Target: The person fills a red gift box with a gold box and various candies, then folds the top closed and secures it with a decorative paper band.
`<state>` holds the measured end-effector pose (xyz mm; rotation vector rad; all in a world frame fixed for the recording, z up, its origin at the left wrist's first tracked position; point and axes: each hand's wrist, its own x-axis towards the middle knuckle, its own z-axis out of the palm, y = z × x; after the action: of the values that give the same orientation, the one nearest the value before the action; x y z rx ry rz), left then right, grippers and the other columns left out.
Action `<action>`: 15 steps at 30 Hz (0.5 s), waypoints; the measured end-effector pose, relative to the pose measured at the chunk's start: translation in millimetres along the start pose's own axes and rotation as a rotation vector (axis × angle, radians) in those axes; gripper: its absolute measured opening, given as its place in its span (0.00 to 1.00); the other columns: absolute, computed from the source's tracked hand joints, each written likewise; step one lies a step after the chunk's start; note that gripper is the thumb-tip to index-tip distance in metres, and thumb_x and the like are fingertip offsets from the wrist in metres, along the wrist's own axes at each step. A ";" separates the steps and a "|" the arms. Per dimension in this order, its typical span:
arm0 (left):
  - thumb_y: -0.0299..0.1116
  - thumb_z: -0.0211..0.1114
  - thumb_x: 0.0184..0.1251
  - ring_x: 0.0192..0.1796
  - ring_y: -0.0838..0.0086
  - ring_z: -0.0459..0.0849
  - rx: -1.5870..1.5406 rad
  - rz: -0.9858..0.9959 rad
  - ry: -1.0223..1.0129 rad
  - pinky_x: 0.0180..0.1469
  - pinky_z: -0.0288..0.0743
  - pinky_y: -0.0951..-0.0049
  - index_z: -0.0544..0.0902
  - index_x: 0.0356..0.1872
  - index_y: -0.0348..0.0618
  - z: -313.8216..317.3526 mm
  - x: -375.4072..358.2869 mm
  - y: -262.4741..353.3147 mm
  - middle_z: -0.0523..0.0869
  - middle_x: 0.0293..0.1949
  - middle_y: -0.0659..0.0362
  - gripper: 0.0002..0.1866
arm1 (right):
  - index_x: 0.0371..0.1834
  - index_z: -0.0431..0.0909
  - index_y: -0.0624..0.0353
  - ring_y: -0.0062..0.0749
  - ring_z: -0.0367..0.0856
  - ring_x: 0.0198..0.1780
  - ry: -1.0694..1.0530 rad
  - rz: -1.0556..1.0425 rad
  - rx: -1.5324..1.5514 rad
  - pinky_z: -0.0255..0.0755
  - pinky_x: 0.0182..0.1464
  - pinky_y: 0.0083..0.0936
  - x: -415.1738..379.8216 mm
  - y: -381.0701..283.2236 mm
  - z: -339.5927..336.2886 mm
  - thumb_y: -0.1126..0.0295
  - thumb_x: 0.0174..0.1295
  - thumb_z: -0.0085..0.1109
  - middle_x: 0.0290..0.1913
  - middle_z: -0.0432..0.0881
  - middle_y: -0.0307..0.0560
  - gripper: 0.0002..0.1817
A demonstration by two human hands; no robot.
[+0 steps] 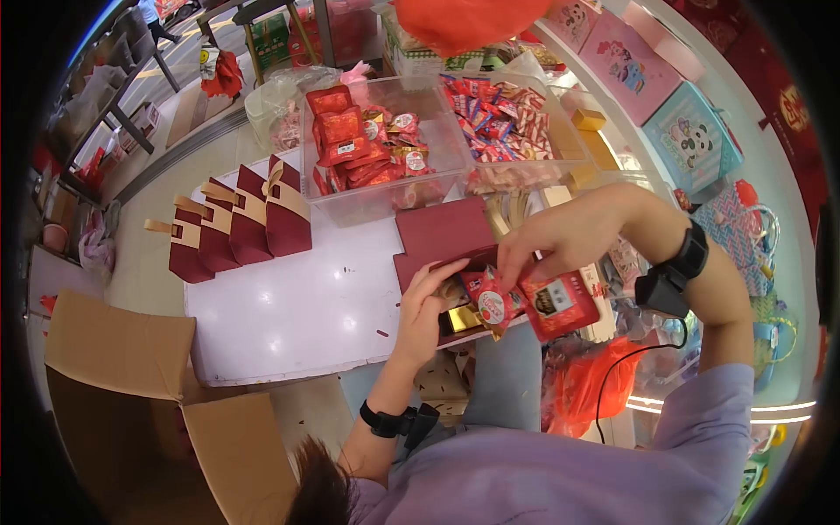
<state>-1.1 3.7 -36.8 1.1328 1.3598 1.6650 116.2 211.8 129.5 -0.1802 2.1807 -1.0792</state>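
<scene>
My left hand (pixel 423 308) grips the side of an open maroon gift box (pixel 477 261), near the front edge of the white table. Inside the box a gold-wrapped piece (pixel 464 319) shows. Over the opening, my right hand (pixel 560 234) has its fingers bent down on red snack packets. One packet (pixel 493 306) carries a round white label and sits at the box's mouth. A larger red packet (pixel 560 304) with a dark picture hangs to its right, below my right fingers. My fingers partly hide both packets and the box rim.
Several closed maroon boxes (pixel 249 219) with tan handles stand at the table's left. Behind, clear plastic bins hold red packets (pixel 343 131) and striped sweets (pixel 499 118). Flat maroon card (pixel 442 232) lies behind my hands. An open carton (pixel 122 376) stands front left.
</scene>
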 end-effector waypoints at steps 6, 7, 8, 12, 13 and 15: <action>0.31 0.42 0.60 0.67 0.60 0.71 -0.059 -0.010 -0.068 0.75 0.52 0.66 0.78 0.62 0.34 -0.5 -1.0 10.7 0.78 0.62 0.48 0.30 | 0.62 0.79 0.63 0.25 0.77 0.54 0.189 0.338 0.271 0.71 0.56 0.25 15.9 -2.0 11.8 0.76 0.66 0.59 0.53 0.81 0.48 0.20; 0.33 0.41 0.61 0.69 0.61 0.70 -0.099 -0.018 -0.056 0.78 0.48 0.65 0.78 0.63 0.34 0.1 -1.0 6.8 0.78 0.64 0.49 0.30 | 0.62 0.79 0.63 0.25 0.77 0.54 0.191 0.334 0.272 0.71 0.56 0.25 19.0 -2.7 14.6 0.76 0.66 0.59 0.53 0.81 0.48 0.20; 0.35 0.40 0.63 0.71 0.62 0.69 -0.104 -0.014 -0.065 0.80 0.40 0.61 0.77 0.63 0.34 -0.4 -0.9 2.2 0.77 0.67 0.51 0.31 | 0.62 0.79 0.63 0.26 0.77 0.53 0.201 0.319 0.255 0.71 0.55 0.24 22.9 -2.3 18.9 0.76 0.66 0.59 0.51 0.81 0.47 0.20; 0.38 0.38 0.67 0.70 0.62 0.70 -0.097 -0.036 -0.049 0.81 0.38 0.56 0.77 0.63 0.32 0.5 -1.4 -5.9 0.79 0.65 0.51 0.30 | 0.64 0.77 0.63 0.31 0.78 0.51 0.246 0.312 0.240 0.72 0.54 0.24 42.3 -25.5 46.4 0.76 0.64 0.59 0.52 0.81 0.47 0.23; 0.38 0.38 0.67 0.70 0.62 0.70 -0.096 -0.034 -0.050 0.81 0.38 0.56 0.77 0.63 0.32 0.3 -1.7 -9.1 0.79 0.65 0.51 0.30 | 0.64 0.77 0.63 0.32 0.78 0.52 0.288 0.264 0.352 0.72 0.54 0.25 47.1 -20.1 52.0 0.76 0.64 0.59 0.54 0.81 0.48 0.23; 0.36 0.42 0.68 0.71 0.64 0.70 -0.188 -0.074 -0.024 0.81 0.36 0.59 0.78 0.62 0.34 -2.6 -2.2 -14.9 0.80 0.64 0.51 0.28 | 0.63 0.77 0.63 0.31 0.79 0.52 0.318 0.206 0.328 0.74 0.54 0.27 49.6 -1.4 50.5 0.76 0.63 0.60 0.56 0.82 0.50 0.23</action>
<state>-2.9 3.8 -52.0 0.9797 1.1885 1.6816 110.6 158.2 83.6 0.3796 2.1912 -1.3976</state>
